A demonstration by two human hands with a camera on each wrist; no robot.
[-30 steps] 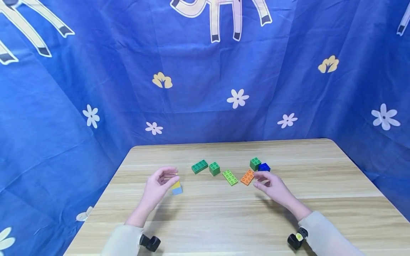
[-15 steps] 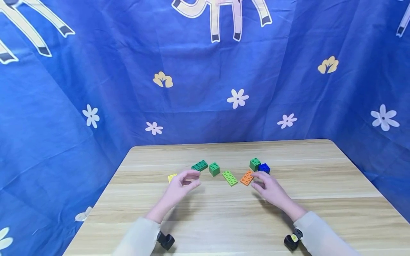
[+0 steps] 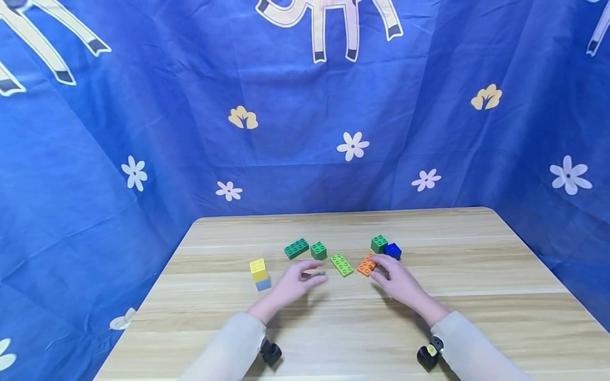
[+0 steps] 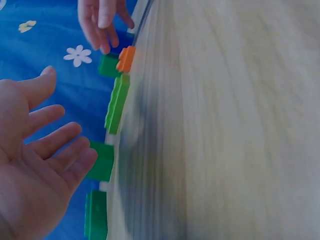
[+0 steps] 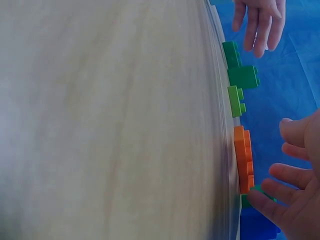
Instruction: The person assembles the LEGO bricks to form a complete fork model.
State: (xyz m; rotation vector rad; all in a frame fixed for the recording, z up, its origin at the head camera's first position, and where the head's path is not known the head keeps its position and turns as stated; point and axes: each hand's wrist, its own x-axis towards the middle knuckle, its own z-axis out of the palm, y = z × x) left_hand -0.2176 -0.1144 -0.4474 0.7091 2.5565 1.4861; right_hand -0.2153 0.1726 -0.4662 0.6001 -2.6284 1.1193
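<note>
My left hand (image 3: 297,286) hovers over the table, its fingers loosely bent and holding nothing. Nearest to it are a green cube-shaped brick (image 3: 319,251) and a flat lime brick (image 3: 341,265). My right hand (image 3: 399,280) is by a flat orange brick (image 3: 366,265), partly covering it in the head view; its fingers grip nothing. In the right wrist view the orange brick (image 5: 243,160) lies apart from the thumb. To the left, a yellow brick (image 3: 258,269) stands on a light blue brick (image 3: 263,284).
A dark green brick (image 3: 296,248) lies flat at the back left. Behind the right hand are another green brick (image 3: 379,243) and a dark blue brick (image 3: 393,251), close together. A blue patterned cloth (image 3: 305,106) hangs behind the wooden table (image 3: 352,338).
My left hand has moved right, away from the yellow and light blue stack, which now shows fully. The right hand has shifted slightly left over the orange brick. The bricks stay in place.
</note>
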